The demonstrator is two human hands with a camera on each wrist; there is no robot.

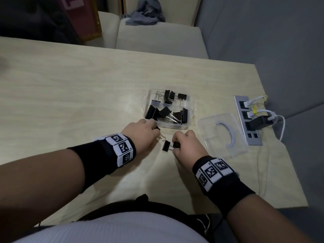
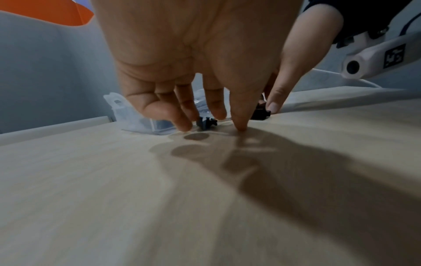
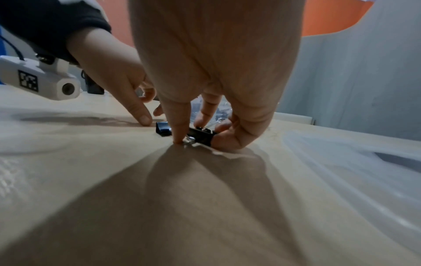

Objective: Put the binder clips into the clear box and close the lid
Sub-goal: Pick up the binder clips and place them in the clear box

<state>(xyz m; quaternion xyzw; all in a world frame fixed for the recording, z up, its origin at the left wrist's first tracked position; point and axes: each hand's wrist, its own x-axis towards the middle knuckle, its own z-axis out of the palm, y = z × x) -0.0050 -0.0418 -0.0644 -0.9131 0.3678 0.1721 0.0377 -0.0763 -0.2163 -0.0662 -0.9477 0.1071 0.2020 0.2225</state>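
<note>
The clear box (image 1: 182, 126) stands open mid-table with several black binder clips (image 1: 165, 112) inside. Its clear lid (image 1: 222, 135) lies flat to its right. Just in front of the box my left hand (image 1: 156, 128) curls thumb and fingers round a small black clip (image 2: 206, 123) lying on the table, its wire handles (image 1: 162, 136) sticking out. My right hand (image 1: 175, 146) pinches another black clip (image 3: 201, 135) between thumb and fingers, low on the table. A third loose clip (image 1: 166, 146) lies against it, between the two hands.
A grey power strip (image 1: 248, 120) with plugs and white cables (image 1: 280, 127) sits by the table's right edge, behind the lid. Pale chairs (image 1: 157, 39) stand beyond the far edge. The wooden table (image 1: 70, 95) stretches bare to the left.
</note>
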